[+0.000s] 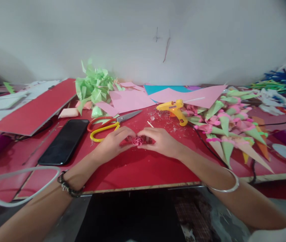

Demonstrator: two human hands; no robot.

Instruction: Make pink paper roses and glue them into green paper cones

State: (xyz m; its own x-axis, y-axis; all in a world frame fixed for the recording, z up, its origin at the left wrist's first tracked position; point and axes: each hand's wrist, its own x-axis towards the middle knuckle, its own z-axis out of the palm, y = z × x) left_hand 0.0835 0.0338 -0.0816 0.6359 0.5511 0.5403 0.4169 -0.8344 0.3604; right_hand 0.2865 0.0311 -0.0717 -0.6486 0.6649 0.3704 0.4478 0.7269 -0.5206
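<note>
Between my two hands, over the red tabletop (143, 171), is a small pink paper rosette (138, 141) with a spiral of petals. My left hand (115, 143) pinches its left side with thumb and fingertips. From the other side, my right hand (159, 141) grips it with curled fingers. Scissors (107, 125) with red and yellow handles lie open just behind my left hand. A thin pale stick (150, 124) lies behind the rosette. Beyond my right hand rests a yellow hot glue gun (174, 109) with a glue stick in its back.
A black phone (64, 143) lies left, near a white cable loop (22, 203). Green paper pieces (96, 85), pink paper sheets (130, 100) and a red board (37, 107) are at the back. Finished paper flowers (230, 124) pile up right, by the glue gun's black cord (208, 148).
</note>
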